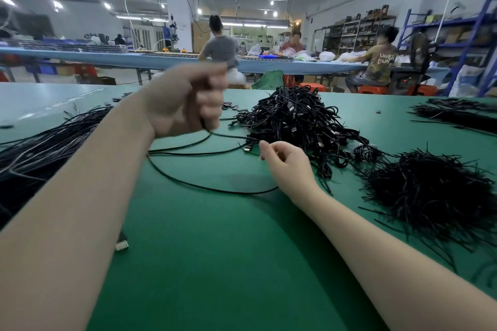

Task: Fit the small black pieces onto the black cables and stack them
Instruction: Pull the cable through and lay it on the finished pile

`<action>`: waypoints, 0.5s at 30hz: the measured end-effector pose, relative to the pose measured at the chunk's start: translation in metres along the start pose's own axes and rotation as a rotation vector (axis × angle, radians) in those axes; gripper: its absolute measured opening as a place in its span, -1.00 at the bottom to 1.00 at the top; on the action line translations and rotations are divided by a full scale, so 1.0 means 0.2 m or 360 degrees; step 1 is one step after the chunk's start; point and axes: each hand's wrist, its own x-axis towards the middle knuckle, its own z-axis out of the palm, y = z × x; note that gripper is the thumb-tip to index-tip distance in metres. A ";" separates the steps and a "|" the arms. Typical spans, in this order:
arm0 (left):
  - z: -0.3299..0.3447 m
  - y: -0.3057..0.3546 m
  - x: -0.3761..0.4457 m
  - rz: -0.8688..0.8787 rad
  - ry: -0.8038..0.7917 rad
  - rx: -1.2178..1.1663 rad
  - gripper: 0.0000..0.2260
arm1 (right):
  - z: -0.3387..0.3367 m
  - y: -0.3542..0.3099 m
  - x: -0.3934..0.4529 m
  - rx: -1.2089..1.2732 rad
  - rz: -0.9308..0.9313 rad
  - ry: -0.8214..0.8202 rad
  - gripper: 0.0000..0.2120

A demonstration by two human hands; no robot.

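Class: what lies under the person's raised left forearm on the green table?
Under the left forearm a metal plug pokes out on the table. The cable bundle runs behind the arm. Whatever else the arm covers cannot be seen.

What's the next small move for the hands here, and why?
Probably the right hand should pinch the loose plug lying just beside its fingertips. The left hand is raised and gripping the cable, while the right holds nothing I can see.

Raised, blurred left hand (185,101) apparently grips a black cable (188,183) above the green table (215,263).
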 end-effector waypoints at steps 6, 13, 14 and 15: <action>0.14 -0.23 0.13 -0.0441 0.0193 0.1259 -0.65 | -0.03 -0.11 0.03 0.0422 0.0164 0.0357 -0.62; 0.04 -0.25 0.20 0.0185 0.0433 0.1377 -0.63 | 0.04 -0.25 0.01 0.0669 0.0100 0.0285 -0.66; 0.04 -0.26 0.20 0.0180 0.0450 0.1401 -0.64 | 0.03 -0.25 0.01 0.0657 0.0069 0.0269 -0.67; 0.04 -0.27 0.21 0.0209 0.0512 0.1379 -0.64 | 0.03 -0.25 0.01 0.0625 0.0021 0.0224 -0.68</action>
